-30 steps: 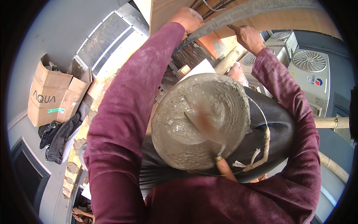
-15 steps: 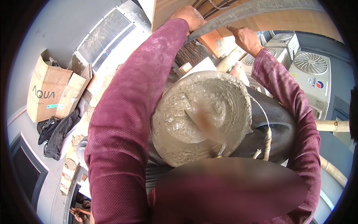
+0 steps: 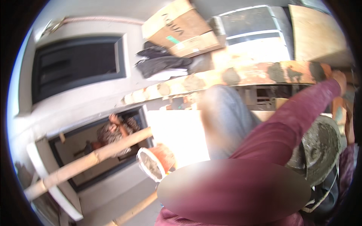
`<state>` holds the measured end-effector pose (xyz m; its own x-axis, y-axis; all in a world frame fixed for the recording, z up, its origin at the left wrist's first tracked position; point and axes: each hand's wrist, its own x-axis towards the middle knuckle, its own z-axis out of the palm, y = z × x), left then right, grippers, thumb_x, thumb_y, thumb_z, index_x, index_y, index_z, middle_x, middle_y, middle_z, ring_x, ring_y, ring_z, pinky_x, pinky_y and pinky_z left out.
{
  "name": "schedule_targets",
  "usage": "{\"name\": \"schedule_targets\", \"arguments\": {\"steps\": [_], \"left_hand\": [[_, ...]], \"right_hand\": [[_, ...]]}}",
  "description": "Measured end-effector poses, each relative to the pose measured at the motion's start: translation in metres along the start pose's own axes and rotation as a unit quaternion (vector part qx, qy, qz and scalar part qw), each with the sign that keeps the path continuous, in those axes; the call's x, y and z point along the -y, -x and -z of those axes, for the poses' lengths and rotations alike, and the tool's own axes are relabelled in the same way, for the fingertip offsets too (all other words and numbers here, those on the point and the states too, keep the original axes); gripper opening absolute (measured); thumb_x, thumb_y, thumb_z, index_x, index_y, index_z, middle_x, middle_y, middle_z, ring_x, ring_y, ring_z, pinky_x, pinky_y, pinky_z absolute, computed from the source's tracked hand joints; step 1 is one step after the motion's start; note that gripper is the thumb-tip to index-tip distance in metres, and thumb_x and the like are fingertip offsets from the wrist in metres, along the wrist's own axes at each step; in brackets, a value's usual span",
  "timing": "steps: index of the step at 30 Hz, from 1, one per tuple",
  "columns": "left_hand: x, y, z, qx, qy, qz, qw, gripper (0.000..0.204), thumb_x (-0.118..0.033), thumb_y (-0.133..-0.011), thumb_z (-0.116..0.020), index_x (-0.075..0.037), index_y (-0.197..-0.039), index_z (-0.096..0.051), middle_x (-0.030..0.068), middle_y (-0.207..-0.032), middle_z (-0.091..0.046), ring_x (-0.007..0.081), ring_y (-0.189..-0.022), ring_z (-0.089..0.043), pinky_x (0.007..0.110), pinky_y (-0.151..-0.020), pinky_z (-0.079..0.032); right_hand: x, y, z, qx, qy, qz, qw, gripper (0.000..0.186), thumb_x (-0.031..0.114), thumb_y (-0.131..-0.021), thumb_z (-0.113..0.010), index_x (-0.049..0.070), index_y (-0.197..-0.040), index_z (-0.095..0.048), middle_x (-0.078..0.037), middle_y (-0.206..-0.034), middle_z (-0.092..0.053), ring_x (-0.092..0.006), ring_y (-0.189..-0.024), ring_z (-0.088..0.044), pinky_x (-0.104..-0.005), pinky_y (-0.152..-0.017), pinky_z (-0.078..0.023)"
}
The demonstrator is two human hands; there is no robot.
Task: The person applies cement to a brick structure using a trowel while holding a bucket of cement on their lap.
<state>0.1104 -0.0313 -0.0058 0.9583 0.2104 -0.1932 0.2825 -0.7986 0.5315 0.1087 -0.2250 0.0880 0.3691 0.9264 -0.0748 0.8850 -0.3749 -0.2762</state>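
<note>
My left hand is at the far right, beside the end of a row of bricks dotted with dabs of grey mortar. It is small and smeared, so its fingers cannot be made out. Below it, partly cut by the picture's edge, my right hand shows only in part, with its fingers hidden. A bucket of wet grey mortar sits between my two arms, partly covered by my left sleeve. A flat grey piece like a blade rests at its near side.
A cardboard box and dark cloth lie beyond the bricks. A smaller orange bucket holds grey mix. Bamboo poles cross at left, before an opening where another person shows. A board stands far right.
The view has swung to the left, so the mortar bucket and both hands now lie at the right edge. The brick row, orange bucket and bamboo at left have come into fuller view.
</note>
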Motion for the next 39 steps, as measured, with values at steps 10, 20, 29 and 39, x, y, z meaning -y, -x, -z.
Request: {"name": "schedule_targets", "arguments": {"steps": [10, 20, 29, 39], "left_hand": [[0.006, -0.015, -0.001, 0.105, -0.016, -0.089, 0.990, 0.030, -0.025, -0.072, -0.065, -0.004, -0.092, -0.073, 0.0160, -0.104, -0.067, 0.0265, -0.102, -0.063, 0.035, -0.088, -0.050], [0.003, 0.037, 0.030, 0.016, 0.150, -0.222, 0.963, 0.025, -0.023, -0.078, -0.061, -0.006, -0.093, -0.072, 0.0112, -0.093, -0.070, 0.0256, -0.090, -0.066, 0.038, -0.082, -0.052], [0.025, 0.051, 0.090, 0.068, 0.229, -0.033, 0.970, 0.022, -0.019, -0.090, -0.053, -0.005, -0.098, -0.069, 0.0023, -0.076, -0.070, 0.0170, -0.077, -0.066, 0.032, -0.077, -0.049], [0.025, 0.050, 0.082, 0.047, 0.208, 0.001, 0.977, 0.023, -0.018, -0.091, -0.052, -0.006, -0.099, -0.069, 0.0008, -0.078, -0.070, 0.0171, -0.081, -0.065, 0.032, -0.081, -0.048]], "right_hand": [[-0.042, 0.016, -0.034, -0.091, 0.054, -0.012, 0.994, 0.021, 0.005, -0.089, -0.048, -0.006, -0.094, -0.065, -0.026, -0.086, -0.066, -0.0371, -0.079, -0.064, -0.0421, -0.069, -0.050], [-0.070, 0.075, -0.022, -0.029, -0.063, -0.145, 0.987, 0.032, 0.012, -0.089, -0.048, -0.001, -0.116, -0.059, -0.022, -0.089, -0.066, -0.0351, -0.082, -0.064, -0.0436, -0.073, -0.049], [0.007, 0.012, -0.001, -0.007, 0.043, -0.114, 0.993, 0.030, 0.013, -0.089, -0.049, 0.001, -0.114, -0.061, -0.026, -0.070, -0.059, -0.0410, -0.064, -0.060, -0.0484, -0.059, -0.047], [0.017, 0.008, -0.003, 0.024, 0.052, -0.112, 0.992, 0.025, 0.012, -0.088, -0.048, 0.000, -0.107, -0.060, -0.026, -0.067, -0.058, -0.0418, -0.064, -0.061, -0.0495, -0.060, -0.048]]}}
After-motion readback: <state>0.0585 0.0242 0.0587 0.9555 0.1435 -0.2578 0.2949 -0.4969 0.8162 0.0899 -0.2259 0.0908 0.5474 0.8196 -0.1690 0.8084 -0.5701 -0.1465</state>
